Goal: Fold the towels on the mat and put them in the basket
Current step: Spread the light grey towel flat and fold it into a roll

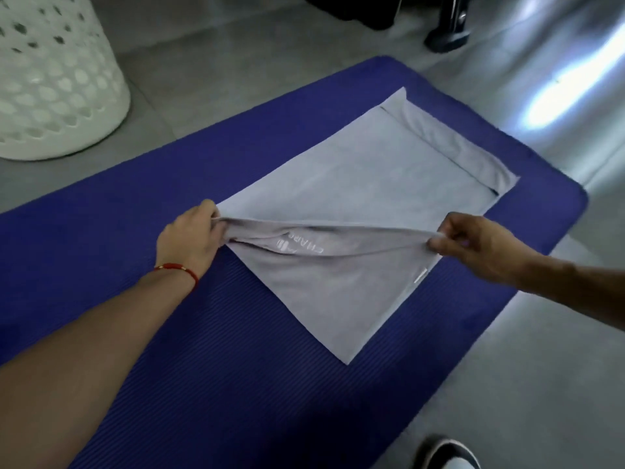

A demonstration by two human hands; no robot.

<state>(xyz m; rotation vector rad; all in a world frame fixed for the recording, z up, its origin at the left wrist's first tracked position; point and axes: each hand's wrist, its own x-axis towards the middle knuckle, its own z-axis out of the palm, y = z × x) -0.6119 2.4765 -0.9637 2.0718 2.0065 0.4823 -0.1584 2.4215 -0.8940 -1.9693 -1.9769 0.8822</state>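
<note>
- Towel (365,184), grey: laid flat on the blue mat (135,252), far edge folded over.
- Left hand (189,238): towel's left edge is pinched and lifted.
- Right hand (473,245): towel's right edge is pinched, fabric drawn taut between hands.
- Basket (50,82), white, perforated: stood off the mat, beyond its far-left edge.

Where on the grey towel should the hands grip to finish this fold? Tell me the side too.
Grip the grey towel at the two ends of its lifted edge, from the left and right sides of the towel, one hand at each. The left hand and right hand already pinch there. That edge is stretched taut between them above the blue mat, so it can carry over evenly.
</note>
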